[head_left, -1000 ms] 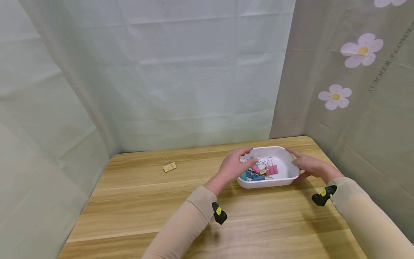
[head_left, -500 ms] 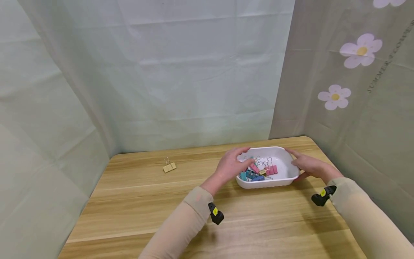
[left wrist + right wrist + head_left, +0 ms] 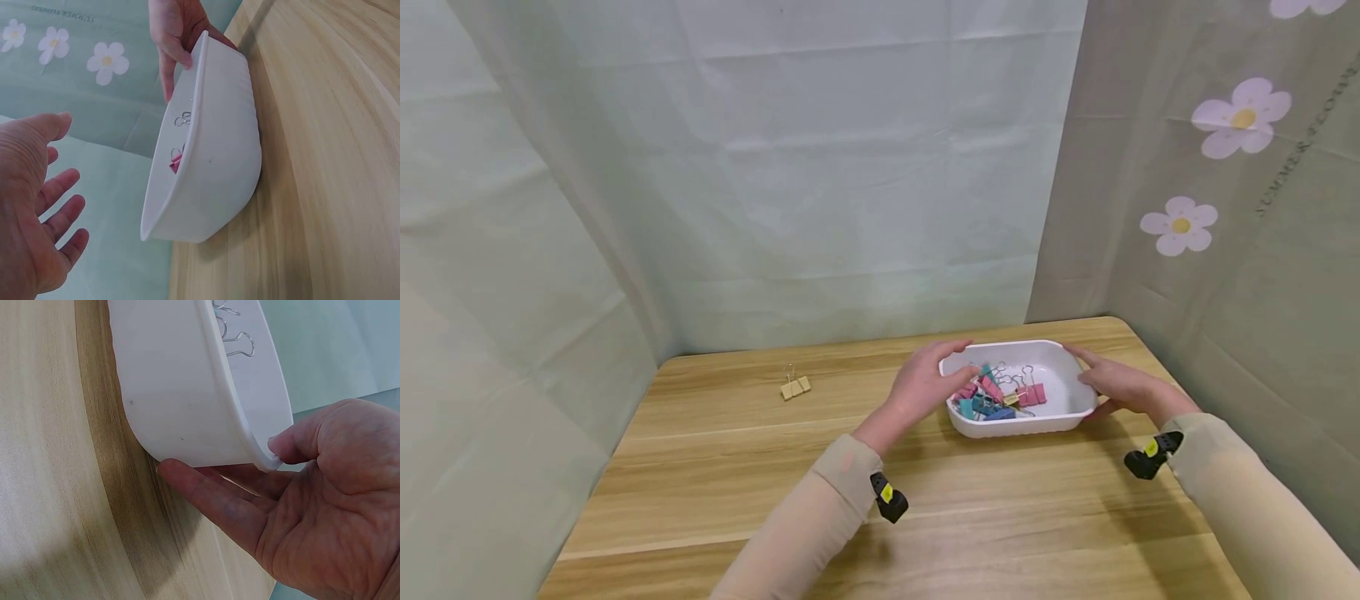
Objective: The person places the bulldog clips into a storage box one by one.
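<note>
A white oblong plastic bin stands on the table towards the right. In its left half lies a jumble of binder clips, among them a pink binder clip and a blue binder clip. My right hand grips the bin's right end; in the right wrist view its thumb lies on the rim and the fingers reach along the wall and underside. Just off the bin's left end is my left hand. Its loosely bent fingers hold nothing, and the left wrist view shows a gap between them and the bin.
A yellow binder clip sits alone on the wooden table, left of centre. Pale curtains hang behind and at both sides, the right one printed with flowers. The table's back edge runs close behind the bin.
My left hand has drawn back leftwards from over the bin's left end, uncovering more of the clips. The right hand and the yellow clip have stayed in place.
</note>
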{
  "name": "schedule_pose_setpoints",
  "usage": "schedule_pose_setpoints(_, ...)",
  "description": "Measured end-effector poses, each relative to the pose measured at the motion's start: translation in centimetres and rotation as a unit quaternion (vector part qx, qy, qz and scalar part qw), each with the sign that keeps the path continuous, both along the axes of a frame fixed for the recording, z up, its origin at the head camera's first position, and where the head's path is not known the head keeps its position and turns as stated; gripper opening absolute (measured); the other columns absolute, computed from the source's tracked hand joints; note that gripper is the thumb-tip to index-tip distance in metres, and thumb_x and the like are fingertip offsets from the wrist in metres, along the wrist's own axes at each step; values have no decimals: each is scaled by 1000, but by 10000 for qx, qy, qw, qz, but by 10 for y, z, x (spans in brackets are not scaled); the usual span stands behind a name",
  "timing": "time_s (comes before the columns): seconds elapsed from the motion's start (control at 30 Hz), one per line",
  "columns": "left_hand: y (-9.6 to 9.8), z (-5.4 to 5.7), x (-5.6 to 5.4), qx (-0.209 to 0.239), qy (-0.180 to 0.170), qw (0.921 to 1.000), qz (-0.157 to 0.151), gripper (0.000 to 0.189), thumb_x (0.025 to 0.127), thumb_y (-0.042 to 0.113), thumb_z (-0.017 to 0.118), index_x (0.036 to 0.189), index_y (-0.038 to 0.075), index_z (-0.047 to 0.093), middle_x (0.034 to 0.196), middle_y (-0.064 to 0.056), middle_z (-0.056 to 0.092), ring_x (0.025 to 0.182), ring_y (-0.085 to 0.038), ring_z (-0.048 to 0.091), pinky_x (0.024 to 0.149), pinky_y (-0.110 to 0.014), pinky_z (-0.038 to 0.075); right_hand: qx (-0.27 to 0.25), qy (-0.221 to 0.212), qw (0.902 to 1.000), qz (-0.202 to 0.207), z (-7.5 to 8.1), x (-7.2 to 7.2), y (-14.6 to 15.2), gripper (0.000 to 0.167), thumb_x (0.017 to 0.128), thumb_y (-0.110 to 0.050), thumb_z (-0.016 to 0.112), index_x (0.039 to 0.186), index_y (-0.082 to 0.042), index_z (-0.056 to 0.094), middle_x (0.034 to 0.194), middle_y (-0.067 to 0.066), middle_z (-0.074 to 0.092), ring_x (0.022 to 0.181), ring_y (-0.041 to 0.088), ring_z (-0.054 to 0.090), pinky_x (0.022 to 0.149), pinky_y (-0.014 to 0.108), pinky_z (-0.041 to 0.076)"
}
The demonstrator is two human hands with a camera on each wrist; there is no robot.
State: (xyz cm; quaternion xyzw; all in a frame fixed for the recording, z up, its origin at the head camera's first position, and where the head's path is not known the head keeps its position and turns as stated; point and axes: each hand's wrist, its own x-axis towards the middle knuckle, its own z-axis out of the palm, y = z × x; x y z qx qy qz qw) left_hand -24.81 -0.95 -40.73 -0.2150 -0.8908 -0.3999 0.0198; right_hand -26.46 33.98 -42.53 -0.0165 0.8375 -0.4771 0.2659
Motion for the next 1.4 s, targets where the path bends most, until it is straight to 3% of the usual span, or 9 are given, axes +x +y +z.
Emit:
schedule_pose_setpoints(0.67,-41,-6,-4,44,195,9997,146,47,99,43,66,140,20,63,145,-2,59,138,-23,49,114,-49,36,-10,59,10000,36,-2,1,2,72,108,-10,37,164,-17,-7,158,35,7,121,48,49,84,48,60)
schedule_pose_setpoints(0.83,-53,-9,-4,-1,201,9993,302,46,98,41,68,139,21,64,142,1,61,136,-23,51,113,-46,39,5,61,10000,21,-3,2,1,72,108,-11,38,164,-17,-7,156,36,12,119,47,50,84,48,60)
schedule_pose_setpoints(1.0,-67,-9,-7,70,227,9987,440,46,98,37,69,139,17,63,142,-3,61,135,-25,52,111,-47,41,-1,108,9999,59,-4,1,1,71,109,-11,38,164,-16,-7,157,35,9,119,48,50,84,48,60)
schedule_pose_setpoints(1.4,-104,-2,-13,182,197,9955,904,41,99,37,68,136,19,66,140,-5,60,132,-27,52,109,-49,43,-40,57,10000,70,-3,-1,1,71,109,-10,37,164,-16,-7,156,35,9,120,49,48,84,49,60)
